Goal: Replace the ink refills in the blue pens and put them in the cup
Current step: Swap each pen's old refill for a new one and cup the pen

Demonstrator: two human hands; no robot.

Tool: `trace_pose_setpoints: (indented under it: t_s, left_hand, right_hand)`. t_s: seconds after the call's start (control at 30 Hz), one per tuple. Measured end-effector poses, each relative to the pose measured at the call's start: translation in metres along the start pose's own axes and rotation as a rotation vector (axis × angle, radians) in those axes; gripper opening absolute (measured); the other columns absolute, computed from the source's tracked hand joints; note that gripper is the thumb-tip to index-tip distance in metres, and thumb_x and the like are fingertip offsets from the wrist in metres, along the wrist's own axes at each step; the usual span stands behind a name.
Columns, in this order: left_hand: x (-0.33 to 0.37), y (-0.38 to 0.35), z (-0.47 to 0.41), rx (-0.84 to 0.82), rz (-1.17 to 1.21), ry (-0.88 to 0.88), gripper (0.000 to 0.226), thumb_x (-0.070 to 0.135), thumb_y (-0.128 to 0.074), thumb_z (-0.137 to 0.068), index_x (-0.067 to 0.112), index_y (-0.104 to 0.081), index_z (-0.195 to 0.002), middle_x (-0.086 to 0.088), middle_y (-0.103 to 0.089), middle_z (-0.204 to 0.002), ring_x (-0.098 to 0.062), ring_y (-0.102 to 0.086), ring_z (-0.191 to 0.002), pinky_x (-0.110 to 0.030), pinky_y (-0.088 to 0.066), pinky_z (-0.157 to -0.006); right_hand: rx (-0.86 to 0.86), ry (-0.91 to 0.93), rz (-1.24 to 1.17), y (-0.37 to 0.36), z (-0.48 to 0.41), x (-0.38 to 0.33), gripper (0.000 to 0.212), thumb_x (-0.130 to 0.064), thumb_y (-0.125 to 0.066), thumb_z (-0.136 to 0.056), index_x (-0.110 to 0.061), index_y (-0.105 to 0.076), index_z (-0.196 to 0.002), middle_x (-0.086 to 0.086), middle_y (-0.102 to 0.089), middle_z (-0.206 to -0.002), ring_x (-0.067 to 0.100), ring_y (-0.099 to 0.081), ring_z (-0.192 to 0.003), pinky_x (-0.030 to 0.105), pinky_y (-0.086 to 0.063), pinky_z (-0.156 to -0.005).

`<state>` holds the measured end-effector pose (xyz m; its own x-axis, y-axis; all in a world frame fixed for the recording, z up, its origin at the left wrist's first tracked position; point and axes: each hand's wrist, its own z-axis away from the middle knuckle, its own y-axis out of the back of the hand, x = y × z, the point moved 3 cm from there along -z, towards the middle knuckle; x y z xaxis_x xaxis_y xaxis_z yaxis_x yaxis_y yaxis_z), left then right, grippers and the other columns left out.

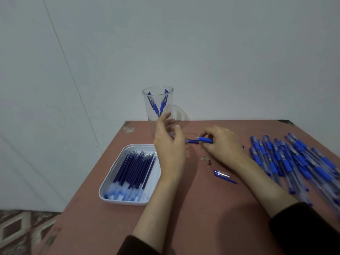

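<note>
Clear cup (168, 102) holds two blue pens (157, 108); white tray (117, 201) full of refills (132, 170); right grip (224, 144) pinches pen (205, 139); left grip (170, 144) fingers relaxed, empty

The cup (157, 103) is clear, glossy plastic. The tray (107, 181) is smooth white plastic with a soft sheen, and its refills (134, 168) are translucent plastic tubes. The table (202, 208) is matt reddish-brown, scuffed at the far corners. The pen barrel (205, 139) and piled pens (294, 162) pair clear plastic with matt blue grips. The sleeve (303, 227) is dark cloth.
</note>
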<state>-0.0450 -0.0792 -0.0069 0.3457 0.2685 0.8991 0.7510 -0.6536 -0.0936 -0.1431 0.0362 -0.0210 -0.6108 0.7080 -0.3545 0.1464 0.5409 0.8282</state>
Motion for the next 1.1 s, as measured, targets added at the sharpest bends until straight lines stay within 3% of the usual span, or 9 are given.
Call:
trace_pose_setpoints:
  t_s: [0.17, 0.37, 0.5, 0.63, 0.73, 0.8, 0.87, 1.0, 1.1]
  left_hand:
    - [0.008, 0.023, -0.004, -0.171, -0.367, -0.085, 0.029, 0.008, -0.054, -0.089, 0.018, -0.056, -0.116, 0.008, -0.063, -0.094, -0.009, -0.059, -0.088, -0.021, -0.045, -0.078]
    - [-0.004, 0.074, -0.024, -0.532, -1.199, 0.024, 0.018, 0.018, -0.057, -0.086, 0.013, -0.068, -0.099, -0.005, -0.069, -0.101, -0.025, -0.061, -0.096, -0.031, -0.050, -0.078]
    - [-0.007, 0.075, -0.016, -0.584, -1.391, -0.021, 0.019, 0.026, -0.060, -0.085, 0.012, -0.072, -0.091, -0.006, -0.066, -0.103, -0.028, -0.053, -0.101, -0.030, -0.045, -0.072]
    - [-0.004, 0.069, -0.011, -0.565, -1.497, -0.057, 0.025, 0.027, -0.051, -0.091, 0.008, -0.066, -0.095, -0.012, -0.061, -0.110, -0.031, -0.045, -0.109, -0.031, -0.039, -0.076]
    - [0.002, 0.068, -0.014, -0.510, -1.415, -0.004, 0.024, 0.021, -0.055, -0.084, -0.003, -0.061, -0.083, -0.022, -0.061, -0.091, -0.037, -0.055, -0.105, -0.038, -0.047, -0.071]
    - [0.012, 0.072, -0.024, -0.389, -1.233, 0.011, 0.023, 0.020, -0.060, -0.080, -0.001, -0.061, -0.070, -0.020, -0.054, -0.066, -0.039, -0.060, -0.083, -0.035, -0.045, -0.058]
    - [0.024, 0.073, -0.035, -0.288, -0.919, 0.032, 0.026, 0.017, -0.062, -0.080, 0.000, -0.060, -0.061, -0.013, -0.053, -0.056, -0.032, -0.049, -0.056, -0.029, -0.039, -0.052]
    - [0.039, 0.049, -0.039, -0.300, -0.189, 0.214, 0.002, 0.001, -0.065, -0.084, 0.004, -0.066, -0.083, -0.007, -0.071, -0.066, -0.015, -0.061, -0.054, -0.024, -0.054, -0.055]
    - [0.027, 0.017, -0.031, -0.287, 0.061, 0.304, 0.024, -0.005, -0.063, -0.086, 0.004, -0.059, -0.108, -0.012, -0.067, -0.077, -0.014, -0.064, -0.059, -0.024, -0.058, -0.062]
  right_hand:
    - [0.011, 0.022, -0.124, -0.002, 0.011, -0.017, 0.007, -0.032, -0.064, -0.084, -0.026, -0.068, -0.086, -0.009, -0.060, -0.079, 0.017, -0.057, -0.077, 0.029, -0.040, -0.063]
    - [0.000, 0.011, -0.236, -0.003, 0.019, -0.016, 0.010, -0.019, -0.064, -0.082, -0.027, -0.068, -0.087, -0.012, -0.059, -0.071, 0.016, -0.058, -0.070, 0.030, -0.044, -0.066]
    - [-0.020, -0.019, -0.338, 0.000, 0.022, -0.007, 0.017, -0.014, -0.062, -0.083, -0.030, -0.064, -0.079, -0.010, -0.064, -0.068, 0.008, -0.060, -0.042, 0.027, -0.050, -0.057]
    - [0.016, -0.034, -0.325, 0.002, 0.021, -0.001, 0.018, -0.021, -0.066, -0.083, -0.037, -0.062, -0.076, -0.015, -0.064, -0.070, 0.002, -0.058, -0.058, 0.023, -0.043, -0.057]
    - [0.033, -0.043, -0.339, 0.003, 0.020, 0.002, 0.017, -0.023, -0.068, -0.082, -0.037, -0.062, -0.075, -0.014, -0.064, -0.071, 0.005, -0.056, -0.067, 0.027, -0.043, -0.061]
    - [0.051, -0.040, -0.343, 0.004, 0.020, 0.003, 0.012, -0.026, -0.068, -0.083, -0.035, -0.065, -0.076, -0.013, -0.064, -0.070, 0.006, -0.055, -0.066, 0.029, -0.044, -0.062]
    - [0.062, -0.039, -0.356, 0.006, 0.021, 0.004, 0.008, -0.029, -0.067, -0.083, -0.033, -0.067, -0.077, -0.010, -0.064, -0.069, 0.007, -0.054, -0.065, 0.028, -0.043, -0.060]
    - [0.050, -0.073, -0.371, 0.011, 0.022, 0.009, 0.007, -0.032, -0.068, -0.083, -0.033, -0.066, -0.076, -0.005, -0.064, -0.066, 0.016, -0.055, -0.064, 0.030, -0.043, -0.061]
    - [0.051, -0.112, -0.300, 0.014, 0.023, 0.018, 0.006, -0.032, -0.070, -0.080, -0.031, -0.066, -0.083, -0.007, -0.063, -0.077, 0.015, -0.054, -0.073, 0.032, -0.043, -0.067]
